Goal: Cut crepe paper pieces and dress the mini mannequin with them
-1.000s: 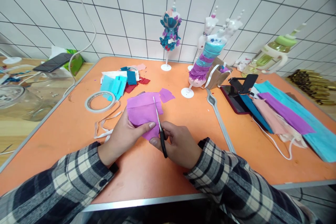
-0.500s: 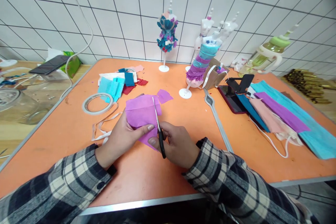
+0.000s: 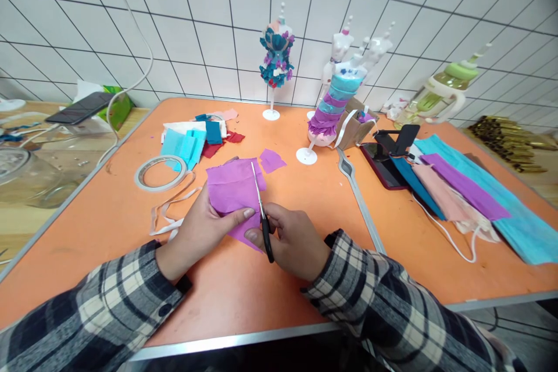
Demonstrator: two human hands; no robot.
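Observation:
My left hand (image 3: pixel 209 221) grips a sheet of purple crepe paper (image 3: pixel 231 189) from below, its thumb pressed on top. In my right hand (image 3: pixel 292 235) is a pair of scissors (image 3: pixel 264 224) with black handles, fingers wrapped round them. The blades lie across the right part of the paper and point away from me. A lower flap of the paper hangs below my left thumb. Just beyond the sheet, a small purple scrap (image 3: pixel 272 160) lies on the orange table (image 3: pixel 253 308).
Left of the paper are a roll of double-sided tape (image 3: pixel 138 177), white strips (image 3: pixel 157 224) and blue scraps (image 3: pixel 192 148). Behind stand small dress forms, one in teal frills (image 3: pixel 277 58), one in purple and blue (image 3: pixel 333 107). At right lie a phone (image 3: pixel 383 168) and coloured paper strips (image 3: pixel 464 186).
The lower flap of purple paper hangs slightly lower than a second ago. Both hands keep their hold, and the scissors stay at the same part of the sheet. The view has shifted slightly.

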